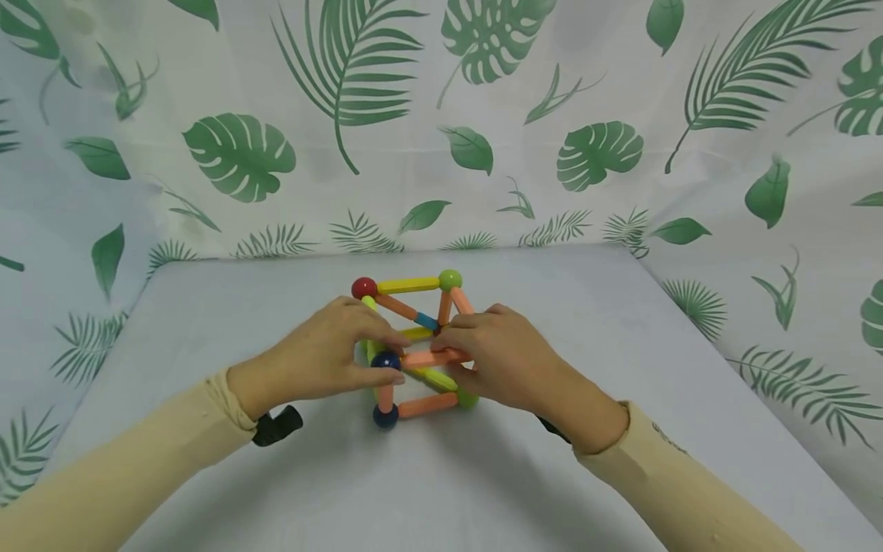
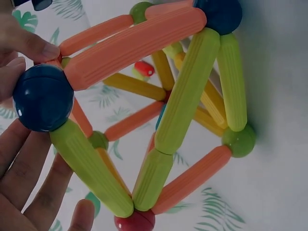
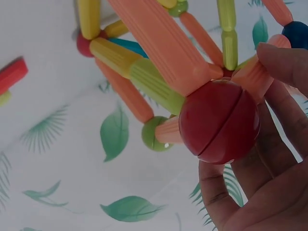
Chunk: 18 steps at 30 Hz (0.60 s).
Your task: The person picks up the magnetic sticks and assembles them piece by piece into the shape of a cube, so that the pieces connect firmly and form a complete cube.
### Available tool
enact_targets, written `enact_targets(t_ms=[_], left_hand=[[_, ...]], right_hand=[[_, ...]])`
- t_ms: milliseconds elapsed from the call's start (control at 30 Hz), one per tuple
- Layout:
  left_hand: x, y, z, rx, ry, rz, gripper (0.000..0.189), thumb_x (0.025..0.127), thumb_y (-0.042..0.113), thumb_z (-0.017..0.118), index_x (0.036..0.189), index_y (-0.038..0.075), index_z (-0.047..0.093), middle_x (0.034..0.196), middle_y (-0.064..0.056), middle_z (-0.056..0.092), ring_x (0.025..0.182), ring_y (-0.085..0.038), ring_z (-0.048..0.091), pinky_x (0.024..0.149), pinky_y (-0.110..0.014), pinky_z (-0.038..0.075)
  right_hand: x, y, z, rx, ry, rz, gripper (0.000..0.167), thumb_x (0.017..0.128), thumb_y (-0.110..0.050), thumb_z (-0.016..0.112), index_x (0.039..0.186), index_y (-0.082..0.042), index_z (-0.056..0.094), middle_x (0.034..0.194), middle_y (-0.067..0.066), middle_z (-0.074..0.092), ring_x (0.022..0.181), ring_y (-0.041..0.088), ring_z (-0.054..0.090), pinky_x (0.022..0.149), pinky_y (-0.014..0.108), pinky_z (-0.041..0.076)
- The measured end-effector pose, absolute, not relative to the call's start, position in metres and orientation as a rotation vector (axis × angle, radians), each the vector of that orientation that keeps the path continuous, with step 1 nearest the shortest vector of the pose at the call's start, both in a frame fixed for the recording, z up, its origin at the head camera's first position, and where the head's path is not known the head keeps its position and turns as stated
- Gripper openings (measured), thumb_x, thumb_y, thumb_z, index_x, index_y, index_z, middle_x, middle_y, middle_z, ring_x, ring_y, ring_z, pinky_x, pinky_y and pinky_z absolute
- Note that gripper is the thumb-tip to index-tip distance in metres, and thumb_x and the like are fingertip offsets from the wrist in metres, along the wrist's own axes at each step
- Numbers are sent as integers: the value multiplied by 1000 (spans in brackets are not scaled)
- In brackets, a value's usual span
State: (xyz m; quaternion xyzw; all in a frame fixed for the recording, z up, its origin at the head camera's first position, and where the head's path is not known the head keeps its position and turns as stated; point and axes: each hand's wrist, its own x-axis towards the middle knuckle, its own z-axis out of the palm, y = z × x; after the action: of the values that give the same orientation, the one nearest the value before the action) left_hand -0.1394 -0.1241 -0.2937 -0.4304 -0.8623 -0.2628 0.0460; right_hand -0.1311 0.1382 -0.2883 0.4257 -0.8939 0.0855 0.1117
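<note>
A frame of coloured magnetic rods and balls (image 1: 411, 285) stands on the pale table, between both hands. My left hand (image 1: 317, 349) is at its near left corner, thumb and fingers about a dark blue ball (image 2: 43, 97). An orange rod (image 1: 422, 359) runs from that ball to the right hand. At the other end my right hand (image 1: 513, 356) pinches the orange rod (image 3: 255, 77) beside a red ball (image 3: 219, 121); in the head view the hand hides this ball. A second blue ball (image 1: 385, 415) sits at the frame's near bottom corner.
The table (image 1: 276, 491) has a plain pale cover. Leaf-printed cloth (image 1: 393, 138) rises behind it and on both sides. A loose red piece (image 3: 13, 76) shows at the left of the right wrist view. Dark wrist straps (image 1: 278, 426) hang under the sleeves.
</note>
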Motion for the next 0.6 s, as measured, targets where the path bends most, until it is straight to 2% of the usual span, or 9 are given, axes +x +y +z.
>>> enact_targets(t_ms=[133,233,433,600], left_hand=[[-138,-123,-293,-1313,-2642,-810,37,83,36,85,114,18,78,101,17,72,96,-5,64,100,-42,38],[-138,-123,-293,-1319,-2650,-807,35,83,35,85,114,18,78,101,17,72,95,-5,65,104,-43,36],[-137,-121,-296,-1349,-2657,-795,35,84,31,85,116,18,78,103,15,73,99,-4,65,111,-47,32],[-136,-120,-296,-1352,-2653,-777,37,82,29,86,116,17,77,104,14,73,99,-5,66,113,-50,30]], right_hand=[[-132,140,-287,1260,-2659,340,23,82,-15,86,102,-19,77,94,-13,70,71,2,58,76,36,48],[-131,140,-286,1274,-2668,402,23,83,-16,86,103,-19,77,93,-14,70,67,1,54,76,35,47],[-131,142,-286,1288,-2658,435,24,83,-17,86,105,-21,77,95,-15,70,74,0,57,74,33,45],[-130,144,-288,1286,-2667,406,34,79,-20,90,110,-21,76,101,-12,71,78,2,59,79,35,46]])
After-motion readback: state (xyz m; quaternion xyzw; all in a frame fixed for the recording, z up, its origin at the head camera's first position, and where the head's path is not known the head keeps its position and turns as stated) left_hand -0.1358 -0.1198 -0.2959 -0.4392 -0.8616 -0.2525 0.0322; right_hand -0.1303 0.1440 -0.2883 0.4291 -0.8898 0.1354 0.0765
